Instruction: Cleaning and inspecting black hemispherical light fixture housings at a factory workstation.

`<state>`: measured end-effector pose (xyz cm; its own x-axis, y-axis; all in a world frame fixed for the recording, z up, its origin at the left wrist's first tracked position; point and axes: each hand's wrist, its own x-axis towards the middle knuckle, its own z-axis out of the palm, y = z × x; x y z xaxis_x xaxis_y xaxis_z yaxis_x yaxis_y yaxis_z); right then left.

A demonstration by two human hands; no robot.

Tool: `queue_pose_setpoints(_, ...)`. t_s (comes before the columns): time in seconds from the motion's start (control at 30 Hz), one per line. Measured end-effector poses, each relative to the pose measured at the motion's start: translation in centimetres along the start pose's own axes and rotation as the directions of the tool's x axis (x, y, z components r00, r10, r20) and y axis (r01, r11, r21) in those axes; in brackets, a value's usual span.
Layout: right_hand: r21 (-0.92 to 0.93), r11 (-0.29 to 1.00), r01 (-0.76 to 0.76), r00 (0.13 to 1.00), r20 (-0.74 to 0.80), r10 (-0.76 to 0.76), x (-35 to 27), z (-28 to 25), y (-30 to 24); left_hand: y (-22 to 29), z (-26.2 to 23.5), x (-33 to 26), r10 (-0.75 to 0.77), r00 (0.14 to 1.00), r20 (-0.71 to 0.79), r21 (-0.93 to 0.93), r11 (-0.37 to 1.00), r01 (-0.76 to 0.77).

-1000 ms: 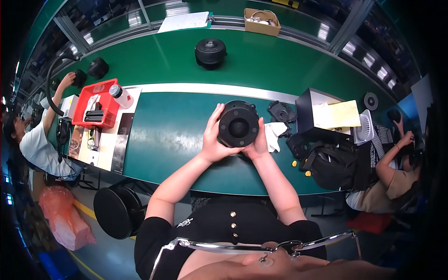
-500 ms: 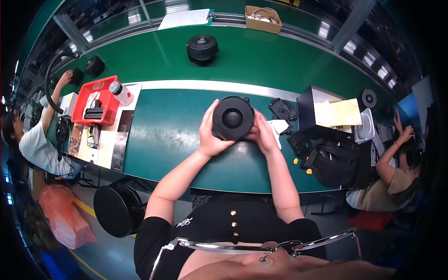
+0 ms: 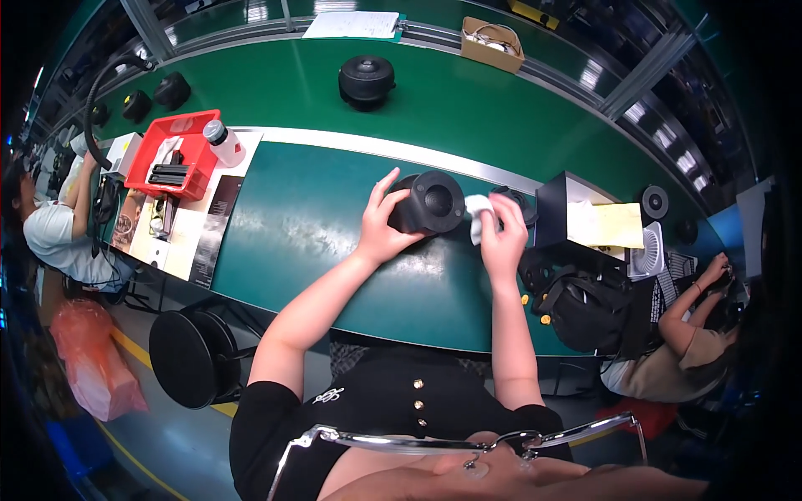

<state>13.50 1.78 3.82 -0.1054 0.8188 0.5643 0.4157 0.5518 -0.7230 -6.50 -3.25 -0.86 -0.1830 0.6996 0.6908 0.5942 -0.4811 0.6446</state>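
My left hand (image 3: 386, 221) is wrapped round a black cylindrical housing (image 3: 428, 203), held above the green work mat with its round hollow end turned to the right. Just right of that end, my right hand (image 3: 504, 230) pinches a crumpled white cloth (image 3: 479, 215). The cloth is close to the rim of the housing; whether it touches cannot be made out. Behind the right hand lies a black part (image 3: 516, 200), partly hidden.
A red bin (image 3: 209, 171) and a clear bottle (image 3: 224, 144) stand at left. Another black housing (image 3: 366, 82) sits on the green belt beyond. To the right are an open dark box (image 3: 558, 213) and black parts (image 3: 585, 305). Co-workers sit at both sides.
My right hand has left the housing and now holds the white cloth beside it. The housing has tilted, its hollow end turning right. The left co-worker's arm has drawn back from the belt.
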Motion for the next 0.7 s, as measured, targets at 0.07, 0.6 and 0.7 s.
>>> queue_pose_setpoints(0.07, 0.160, 0.985, -0.069, 0.997, 0.053, 0.061, 1.6, 1.7, -1.8, 0.3, 0.1, 0.3, 0.003, 1.000, 0.027, -0.050, 0.999, -0.002)
queue_pose_setpoints(0.6, 0.054, 0.768, 0.638, 0.686, 0.415, -0.598, -0.6, 0.7, -1.4, -1.1, 0.2, 0.5, -0.038, 0.996, 0.087, -0.160, 0.986, 0.051)
queue_pose_setpoints(0.7, -0.092, 0.872, 0.481, 0.844, 0.317, -0.433, -1.1, -0.2, 0.4, -1.2, 0.0, 0.6, -0.038, 0.995, 0.089, -0.159, 0.986, 0.052)
